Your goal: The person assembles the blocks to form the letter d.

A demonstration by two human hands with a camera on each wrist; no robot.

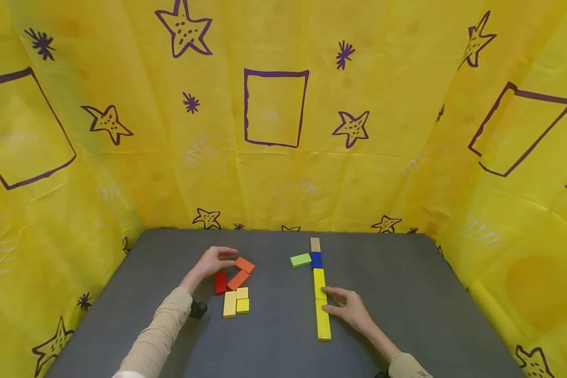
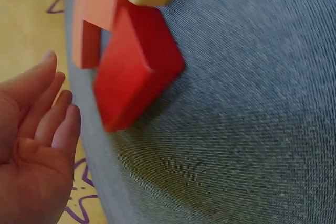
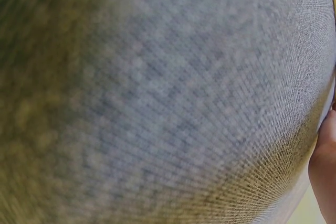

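My left hand (image 1: 213, 261) hovers beside two orange blocks (image 1: 244, 265) and a red block (image 1: 220, 282). In the left wrist view its fingers (image 2: 67, 124) are loosely extended, holding nothing, with the red block (image 2: 131, 69) just beyond them. On the right, a straight row runs away from me: two long yellow blocks (image 1: 323, 323), a blue block (image 1: 316, 260) and a tan block (image 1: 315, 244). The fingertips of my right hand (image 1: 352, 308) rest at the right side of the yellow blocks, near their joint, thumb and forefinger apart. Only a sliver of that hand (image 3: 324, 156) shows in the right wrist view.
A light green block (image 1: 301, 260) lies at an angle left of the blue one. Nearer me on the left sit a long cream block (image 1: 229, 304), a small cream block (image 1: 242, 293) and a small yellow block (image 1: 243, 306). Yellow patterned cloth (image 1: 274, 184) walls the grey table (image 1: 274, 346).
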